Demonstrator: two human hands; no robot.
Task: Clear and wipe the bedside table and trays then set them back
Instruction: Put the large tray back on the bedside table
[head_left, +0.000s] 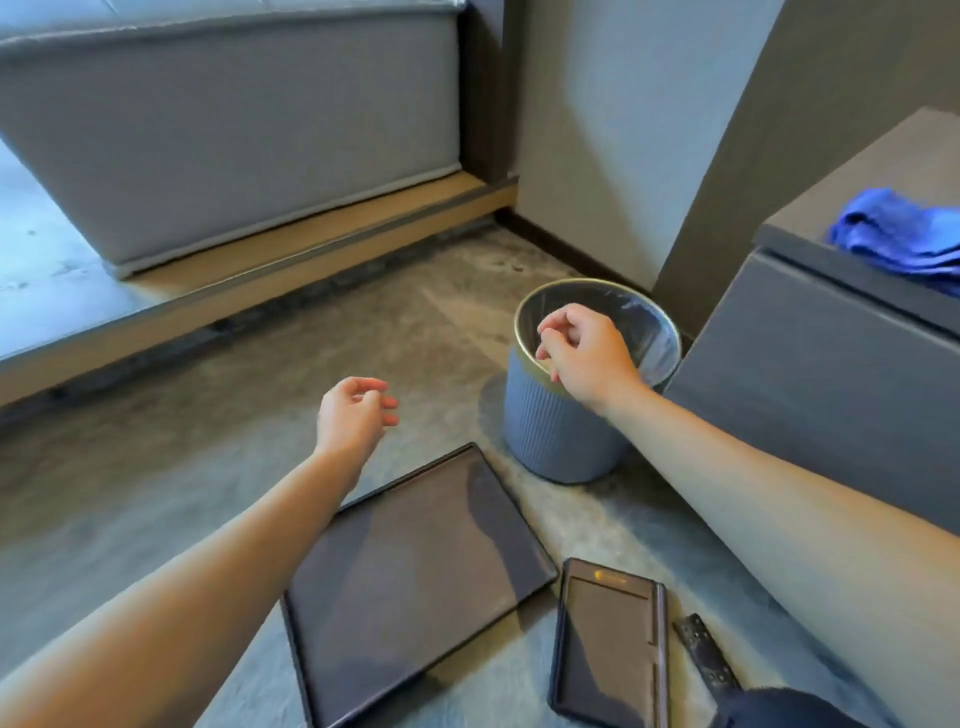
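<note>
A large dark rectangular tray (415, 577) lies flat on the carpet. To its right lies a smaller dark tray (608, 644), and beside that a black remote control (704, 652). The grey bedside table (831, 374) stands at the right with a crumpled blue cloth (904, 239) on its top. My left hand (353, 415) hovers over the carpet just beyond the large tray, fingers loosely curled and holding nothing. My right hand (582, 358) hangs over the rim of a blue ribbed waste bin (561, 426), fingertips pinched together; I see nothing in them.
The bin is lined with a clear bag and stands against the table's front corner. A grey upholstered bed base (234, 135) on a wooden plinth fills the upper left. A grey wall runs behind the bin. A dark-clothed knee shows at the bottom right.
</note>
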